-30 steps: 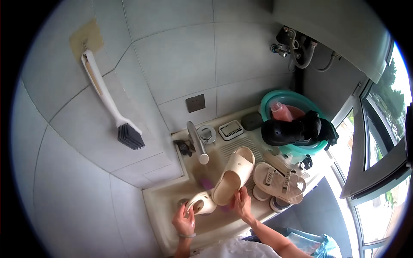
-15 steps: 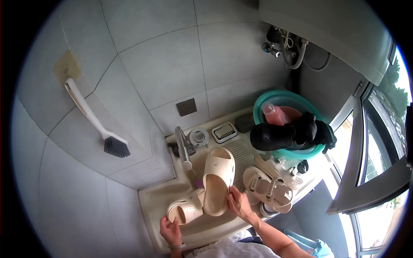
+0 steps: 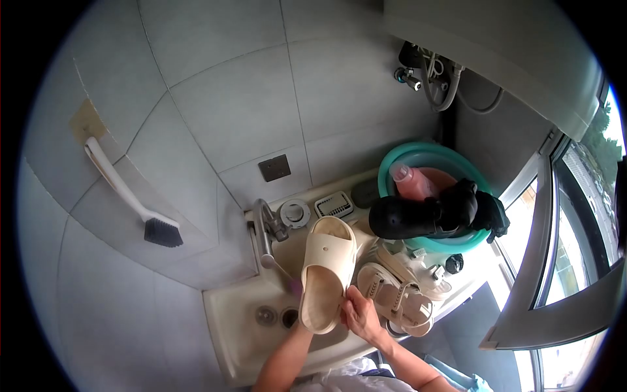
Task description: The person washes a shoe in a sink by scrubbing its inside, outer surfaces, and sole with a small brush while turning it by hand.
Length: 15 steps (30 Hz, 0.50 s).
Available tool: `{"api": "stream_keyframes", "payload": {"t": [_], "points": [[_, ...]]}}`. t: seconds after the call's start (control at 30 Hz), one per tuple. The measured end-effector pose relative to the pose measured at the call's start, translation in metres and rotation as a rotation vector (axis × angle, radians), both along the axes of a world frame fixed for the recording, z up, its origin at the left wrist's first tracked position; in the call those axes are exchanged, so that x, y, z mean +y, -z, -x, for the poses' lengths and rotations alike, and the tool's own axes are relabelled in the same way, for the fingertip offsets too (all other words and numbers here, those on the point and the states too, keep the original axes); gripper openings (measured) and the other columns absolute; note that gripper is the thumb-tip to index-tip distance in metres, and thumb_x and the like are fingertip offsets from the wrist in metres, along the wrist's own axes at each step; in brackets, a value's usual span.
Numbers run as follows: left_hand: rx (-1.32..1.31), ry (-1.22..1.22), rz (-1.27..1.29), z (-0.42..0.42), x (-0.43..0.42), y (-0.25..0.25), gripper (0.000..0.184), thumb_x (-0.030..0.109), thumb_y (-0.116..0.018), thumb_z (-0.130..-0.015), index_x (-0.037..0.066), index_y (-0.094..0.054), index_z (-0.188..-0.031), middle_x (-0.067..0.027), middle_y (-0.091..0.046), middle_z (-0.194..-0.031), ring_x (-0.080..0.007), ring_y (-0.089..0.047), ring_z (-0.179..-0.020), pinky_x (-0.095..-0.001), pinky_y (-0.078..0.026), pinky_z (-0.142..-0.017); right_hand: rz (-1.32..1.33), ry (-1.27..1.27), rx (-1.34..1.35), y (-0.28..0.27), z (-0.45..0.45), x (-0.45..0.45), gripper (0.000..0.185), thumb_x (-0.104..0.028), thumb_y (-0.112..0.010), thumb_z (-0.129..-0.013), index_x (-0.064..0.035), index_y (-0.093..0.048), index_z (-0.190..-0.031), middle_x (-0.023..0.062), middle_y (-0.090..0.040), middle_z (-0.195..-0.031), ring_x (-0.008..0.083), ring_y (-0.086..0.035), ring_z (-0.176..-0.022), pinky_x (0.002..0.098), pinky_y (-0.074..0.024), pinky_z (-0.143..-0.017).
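Observation:
My right hand (image 3: 361, 315) grips the lower right edge of a cream slide slipper (image 3: 324, 287), held tilted over the sink with its open top facing me. My left forearm (image 3: 287, 358) reaches up behind this slipper, which hides the hand and its fingers. Between the held slipper and a black shoe (image 3: 401, 217), part of a cream thing (image 3: 366, 240) shows on the ribbed side of the sink; it may be the second slipper. Close to my right hand lies a pair of beige strapped sandals (image 3: 396, 297).
The sink (image 3: 228, 326) has a metal faucet (image 3: 263, 235) at its left and a drain in its basin. A teal tub (image 3: 390, 163) holds a pink bottle and black footwear. A white brush (image 3: 124, 186) hangs on the left wall. An open window frame (image 3: 542, 307) juts in at right.
My left hand, earlier holding the second slipper at lower left, has gone behind the other slipper. The second slipper has left that spot, and the drain shows. My right hand keeps its grip.

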State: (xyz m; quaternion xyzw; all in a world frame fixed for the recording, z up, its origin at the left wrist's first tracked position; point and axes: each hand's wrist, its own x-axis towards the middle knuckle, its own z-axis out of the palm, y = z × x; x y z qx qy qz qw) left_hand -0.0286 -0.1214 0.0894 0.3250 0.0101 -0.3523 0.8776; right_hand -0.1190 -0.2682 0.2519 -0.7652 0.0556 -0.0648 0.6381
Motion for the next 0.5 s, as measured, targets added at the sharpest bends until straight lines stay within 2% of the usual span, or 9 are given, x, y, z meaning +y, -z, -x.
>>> {"api": "stream_keyframes", "payload": {"t": [0.07, 0.1, 0.17, 0.2, 0.3, 0.5], "points": [[0.077, 0.284, 0.306, -0.007, -0.004, -0.010, 0.050, 0.045, -0.037, -0.095, 0.004, -0.047, -0.122, -0.0212, -0.059, -0.089, -0.0381, -0.056, -0.051, -0.0479, -0.050, -0.045, -0.030, 0.004, 0.024, 0.008, 0.000, 0.004, 0.020, -0.015, -0.042, -0.097, -0.0017, -0.047, -0.083, 0.0091, -0.054, -0.052, 0.0184, -0.056, -0.044, 0.0299, -0.0440, -0.043], [0.079, 0.278, 0.310, -0.009, -0.006, -0.017, 0.050, 0.045, -0.037, -0.095, 0.004, -0.047, -0.122, -0.0212, -0.059, -0.089, -0.0381, -0.056, -0.051, -0.0479, -0.050, -0.045, -0.058, -0.001, 0.056, 0.009, 0.000, 0.005, 0.023, -0.016, -0.041, -0.098, -0.0014, -0.046, -0.081, 0.0078, -0.053, -0.051, 0.0156, -0.054, -0.042, 0.0278, -0.0417, -0.041], [0.071, 0.544, 0.502, -0.009, -0.004, -0.048, 0.064, 0.051, -0.036, -0.093, -0.008, -0.052, -0.114, -0.0287, -0.061, -0.091, -0.0419, -0.063, -0.076, -0.0507, -0.054, -0.069, -0.079, -0.024, 0.085, 0.006, 0.000, 0.009, 0.024, -0.016, -0.041, -0.098, -0.0013, -0.046, -0.081, 0.0074, -0.053, -0.051, 0.0152, -0.053, -0.042, 0.0276, -0.0415, -0.041], [0.071, 0.585, 0.528, -0.007, 0.001, -0.061, 0.065, 0.052, -0.036, -0.093, -0.006, -0.051, -0.116, -0.0276, -0.060, -0.096, -0.0410, -0.062, -0.080, -0.0502, -0.053, -0.071, -0.106, -0.039, 0.116, 0.007, 0.001, 0.013, 0.024, -0.017, -0.040, -0.098, -0.0013, -0.047, -0.081, 0.0069, -0.053, -0.051, 0.0148, -0.053, -0.042, 0.0274, -0.0413, -0.041], [0.117, 0.526, 0.503, 0.002, 0.031, -0.059, 0.067, 0.056, -0.036, -0.092, -0.002, -0.045, -0.124, -0.0244, -0.055, -0.108, -0.0384, -0.058, -0.091, -0.0489, -0.050, -0.080, -0.170, -0.085, 0.179, 0.023, 0.005, 0.026, 0.024, -0.018, -0.040, -0.099, -0.0010, -0.048, -0.084, 0.0065, -0.053, -0.051, 0.0137, -0.053, -0.043, 0.0267, -0.0415, -0.040], [0.204, 0.210, 0.310, 0.021, 0.103, -0.016, 0.076, 0.063, -0.035, -0.090, 0.006, -0.034, -0.140, -0.0180, -0.045, -0.134, -0.0331, -0.051, -0.115, -0.0462, -0.044, -0.096, -0.412, -0.201, 0.339, 0.082, -0.005, 0.071, 0.023, -0.021, -0.041, -0.098, -0.0007, -0.049, -0.091, 0.0069, -0.055, -0.059, 0.0131, -0.055, -0.045, 0.0260, -0.0441, -0.038]]}}
